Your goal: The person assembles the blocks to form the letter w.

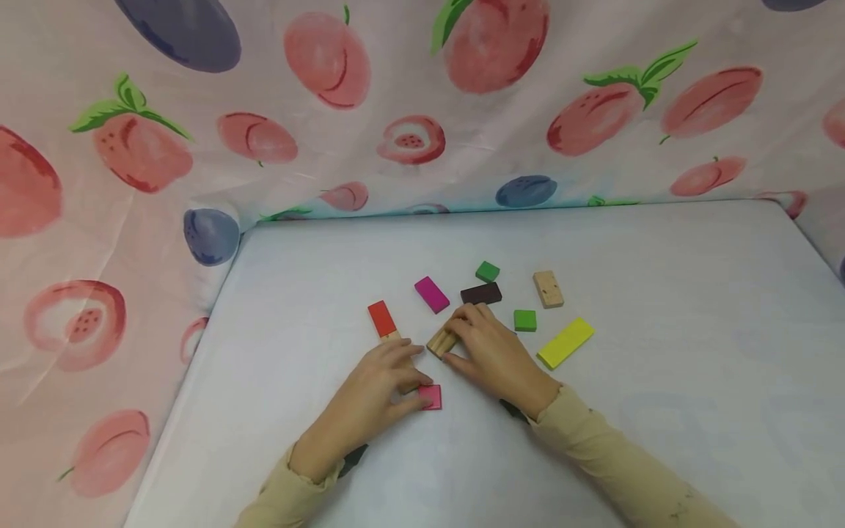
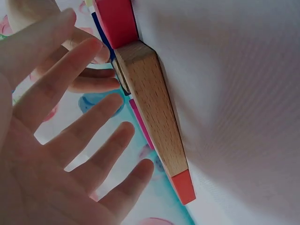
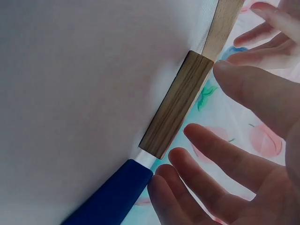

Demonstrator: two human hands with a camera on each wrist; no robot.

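My left hand [image 1: 370, 396] is spread with loosely straight fingers over a long light-wood block [image 2: 152, 108]. A pink square block [image 1: 430, 397] lies by the thumb and index tips; whether they touch it I cannot tell. At the wood block's far end is a red-orange block [image 1: 381, 319]. My right hand [image 1: 495, 356] arches over a striped brown wooden block [image 3: 177, 105], its thumb near one end and the fingers apart along the side. A blue block [image 3: 112, 192] lies beyond the striped block in the right wrist view, hidden beneath the hand in the head view.
Around the hands on the white table [image 1: 660, 308] lie a magenta block [image 1: 432, 294], a dark brown block [image 1: 481, 293], two green blocks [image 1: 487, 271], a pale wooden block [image 1: 549, 289] and a yellow block [image 1: 565, 343]. Fruit-printed cloth [image 1: 462, 147] hangs behind the table.
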